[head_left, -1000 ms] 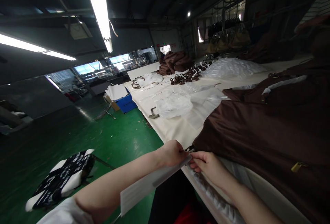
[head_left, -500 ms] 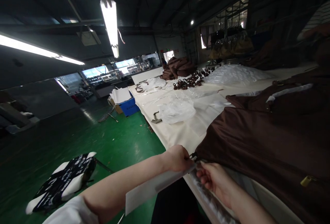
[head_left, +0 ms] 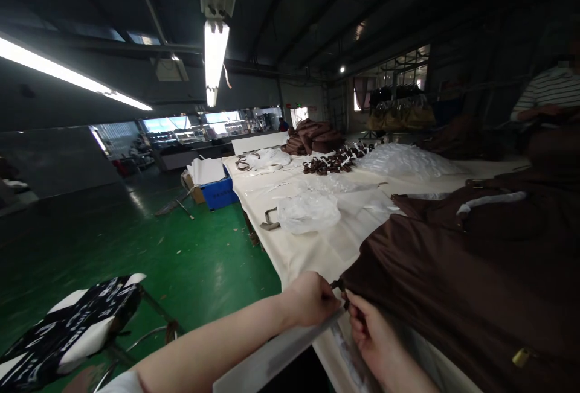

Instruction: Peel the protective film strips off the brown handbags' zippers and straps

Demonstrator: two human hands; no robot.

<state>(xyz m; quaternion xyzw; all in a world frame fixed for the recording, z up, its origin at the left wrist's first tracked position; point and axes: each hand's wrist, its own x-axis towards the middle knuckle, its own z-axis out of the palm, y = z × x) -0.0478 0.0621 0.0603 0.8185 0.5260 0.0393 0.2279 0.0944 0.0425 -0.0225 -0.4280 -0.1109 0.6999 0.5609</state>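
Observation:
A dark brown bag (head_left: 430, 272) lies across the right side of the cream-covered table (head_left: 290, 254). At its near left corner, my left hand (head_left: 312, 297) is closed in a pinch at a small dark strap end. Just right of it my right hand (head_left: 369, 326) pinches the same corner, fingers curled. What exactly lies between the fingertips is too small to tell. A white strip (head_left: 267, 360) runs beneath my left wrist. A brass padlock (head_left: 521, 357) hangs on the bag, and one of its handles is wrapped in white (head_left: 492, 200).
Crumpled clear plastic (head_left: 308, 213), a pile of small brown straps (head_left: 330, 163), brown bags (head_left: 312, 136) and a plastic heap (head_left: 408, 160) lie farther along the table. A blue box (head_left: 220, 192) and a stool (head_left: 77, 326) stand left. A person in stripes (head_left: 544, 94) is at the far right.
The view has shifted and levelled slightly. Both hands stay at the bag's corner, with the left hand a little lower. The striped person shows more clearly at the right.

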